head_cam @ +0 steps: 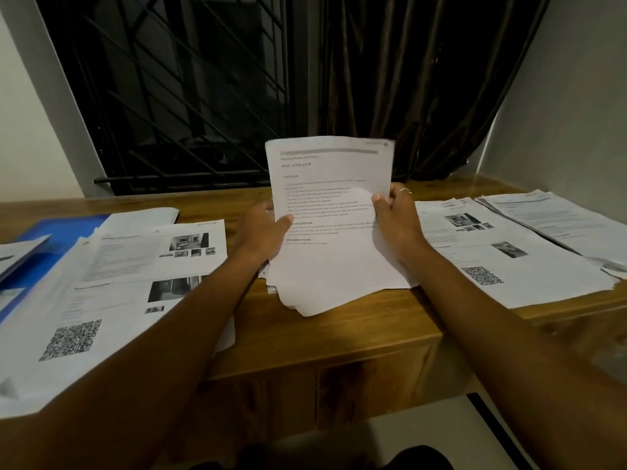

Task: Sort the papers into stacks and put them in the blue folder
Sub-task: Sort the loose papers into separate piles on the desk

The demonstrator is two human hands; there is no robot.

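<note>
Both hands are holding a loose bundle of papers (332, 266), tilted up over the middle of the tabletop (339, 337). Its lower edge is sitting at or just above the wood; cannot tell which.

The left hand (259, 232) is gripping the bundle's left edge, thumb lying across the front sheet. The right hand (397, 218) is pinching the right edge, thumb curling the top sheet's margin forward, probably peeling it off for sorting.

The left stack (129, 266) is lying flat toward the left edge, covering much of the blue folder (57, 232). The right stack (492, 252) and far-right stack (556, 215) are lying toward the right edge.

Risks:
- The bundle's lower sheets are fanning unevenly, so a slackening left grip could be letting them slide off the front edge.
- The right thumb may be dragging two sheets at once, which would mean misfiling.
- The left stack appears to be overhanging the front edge, so freeing the folder from beneath could be spilling it.
</note>
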